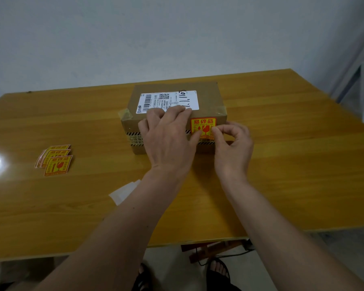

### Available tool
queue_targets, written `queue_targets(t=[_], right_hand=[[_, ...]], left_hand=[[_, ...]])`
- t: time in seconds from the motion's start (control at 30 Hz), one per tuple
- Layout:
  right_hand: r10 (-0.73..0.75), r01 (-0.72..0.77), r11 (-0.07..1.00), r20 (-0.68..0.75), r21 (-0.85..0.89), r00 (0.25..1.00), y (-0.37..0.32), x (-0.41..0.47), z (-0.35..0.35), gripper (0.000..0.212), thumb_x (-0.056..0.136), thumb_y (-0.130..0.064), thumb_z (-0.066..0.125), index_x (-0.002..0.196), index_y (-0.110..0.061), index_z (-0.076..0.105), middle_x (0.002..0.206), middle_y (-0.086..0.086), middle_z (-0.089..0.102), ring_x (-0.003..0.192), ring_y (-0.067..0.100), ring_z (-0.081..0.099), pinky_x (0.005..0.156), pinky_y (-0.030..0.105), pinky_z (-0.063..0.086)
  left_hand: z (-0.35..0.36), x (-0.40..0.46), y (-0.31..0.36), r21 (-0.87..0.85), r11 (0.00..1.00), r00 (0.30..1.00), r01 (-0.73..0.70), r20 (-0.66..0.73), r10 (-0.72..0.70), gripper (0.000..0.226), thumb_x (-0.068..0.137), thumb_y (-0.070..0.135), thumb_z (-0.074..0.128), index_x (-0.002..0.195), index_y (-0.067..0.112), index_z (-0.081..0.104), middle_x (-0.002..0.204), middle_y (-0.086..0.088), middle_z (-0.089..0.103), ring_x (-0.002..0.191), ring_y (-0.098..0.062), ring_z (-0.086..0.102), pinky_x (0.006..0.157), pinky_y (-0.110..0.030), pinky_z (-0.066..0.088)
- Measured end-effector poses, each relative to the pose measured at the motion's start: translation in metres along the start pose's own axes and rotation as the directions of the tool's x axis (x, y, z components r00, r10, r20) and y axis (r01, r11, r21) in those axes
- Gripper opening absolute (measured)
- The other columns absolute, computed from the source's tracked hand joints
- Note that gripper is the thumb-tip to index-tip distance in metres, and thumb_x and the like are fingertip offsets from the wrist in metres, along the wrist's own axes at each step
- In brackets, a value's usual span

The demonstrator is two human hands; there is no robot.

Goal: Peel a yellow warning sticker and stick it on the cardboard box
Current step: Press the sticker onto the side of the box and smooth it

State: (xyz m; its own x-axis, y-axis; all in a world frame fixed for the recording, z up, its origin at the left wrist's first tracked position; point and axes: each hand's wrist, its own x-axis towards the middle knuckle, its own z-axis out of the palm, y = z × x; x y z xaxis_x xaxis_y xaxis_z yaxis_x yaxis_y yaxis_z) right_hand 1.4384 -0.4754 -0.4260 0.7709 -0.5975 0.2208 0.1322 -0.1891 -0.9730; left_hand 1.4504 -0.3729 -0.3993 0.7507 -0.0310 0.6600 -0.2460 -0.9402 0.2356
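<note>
Step in hand: pressing down. Yellow sticker sits on the near side face of the cardboard box, mid-worktop. Left hand lies flat over the box edge, steadying, gripping nothing. Right hand curled, fingertips pinched at the sticker's right edge. Next, probably: smooth edges, release.

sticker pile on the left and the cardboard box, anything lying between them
Nothing: in the head view, only bare table lies between the sticker pile and the cardboard box.
</note>
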Motion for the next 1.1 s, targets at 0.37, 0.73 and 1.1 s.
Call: queue_targets(t=[0.37, 0.73, 1.1], right_hand=[[-0.042, 0.039, 0.996, -0.041, -0.075, 0.998, 0.000, -0.003, 0.005, 0.006, 0.083, -0.018, 0.067, 0.078, -0.018, 0.064, 0.104, -0.002, 0.052, 0.110, 0.019, 0.053, 0.095, 0.035, 0.045], [0.003, -0.024, 0.974, -0.092, -0.224, 0.996, -0.005, 0.007, -0.001, 0.032, 0.071, -0.032, 0.078, 0.075, -0.015, 0.052, 0.093, 0.000, 0.051, 0.091, 0.016, 0.050, 0.072, 0.019, 0.034], [-0.298, 0.378, 0.825, 0.246, -0.419, 0.922, -0.020, 0.035, -0.009, 0.042, 0.071, -0.042, 0.075, 0.108, -0.024, 0.069, 0.122, 0.001, 0.055, 0.116, 0.021, 0.040, 0.097, 0.036, 0.040]], left_hand=[[0.008, 0.001, -0.005, -0.090, 0.994, 0.998, 0.061, -0.020, -0.063, 0.044, 0.074, 0.050, 0.066, 0.112, 0.027, 0.066, 0.120, 0.005, 0.067, 0.124, -0.028, 0.046, 0.112, -0.054, 0.019], [0.009, 0.000, -0.006, -0.117, 0.992, 0.998, 0.050, -0.023, -0.053, 0.046, 0.072, 0.048, 0.070, 0.113, 0.027, 0.066, 0.120, 0.004, 0.067, 0.122, -0.029, 0.048, 0.113, -0.053, 0.019], [0.007, 0.004, -0.009, -0.154, 0.988, 1.000, 0.016, 0.001, -0.016, 0.044, 0.073, 0.050, 0.068, 0.108, 0.024, 0.068, 0.112, 0.002, 0.069, 0.115, -0.028, 0.051, 0.112, -0.051, 0.022]])
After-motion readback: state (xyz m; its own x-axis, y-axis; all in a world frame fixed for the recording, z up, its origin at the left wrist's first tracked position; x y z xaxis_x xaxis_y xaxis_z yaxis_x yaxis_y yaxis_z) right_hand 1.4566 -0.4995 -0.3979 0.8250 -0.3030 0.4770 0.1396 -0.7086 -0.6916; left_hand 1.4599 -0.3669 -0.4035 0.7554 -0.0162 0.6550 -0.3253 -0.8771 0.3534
